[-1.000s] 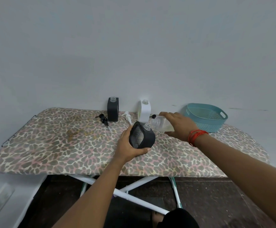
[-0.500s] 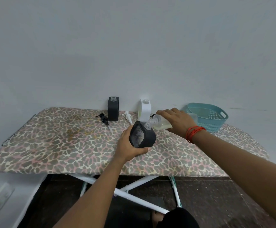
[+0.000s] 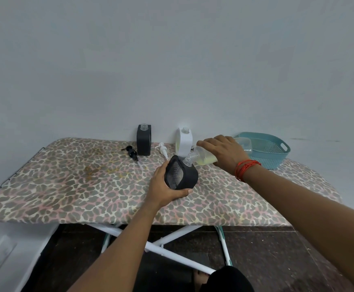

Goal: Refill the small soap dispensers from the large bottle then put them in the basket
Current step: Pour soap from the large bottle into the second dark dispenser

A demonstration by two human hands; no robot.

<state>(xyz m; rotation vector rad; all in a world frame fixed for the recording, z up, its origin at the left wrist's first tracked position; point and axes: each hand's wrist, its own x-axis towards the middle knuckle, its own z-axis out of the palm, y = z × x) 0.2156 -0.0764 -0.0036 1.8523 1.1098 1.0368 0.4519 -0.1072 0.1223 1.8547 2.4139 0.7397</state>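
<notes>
Plainly, left hand (image 3: 163,189) clasps the tilted black dispenser (image 3: 182,176), right hand (image 3: 223,152) grips the tipped large bottle (image 3: 201,151); any neck misalignment could spill soap (image 3: 207,162).

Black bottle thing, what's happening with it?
A person is refilling soap dispensers on an ironing board. The left hand holds a black dispenser tilted; the right hand tips the large bottle of yellowish soap to its open neck. A second black dispenser and a white dispenser stand uncapped behind, a black pump and a white pump lying beside them. No dispenser shows in the basket.
</notes>
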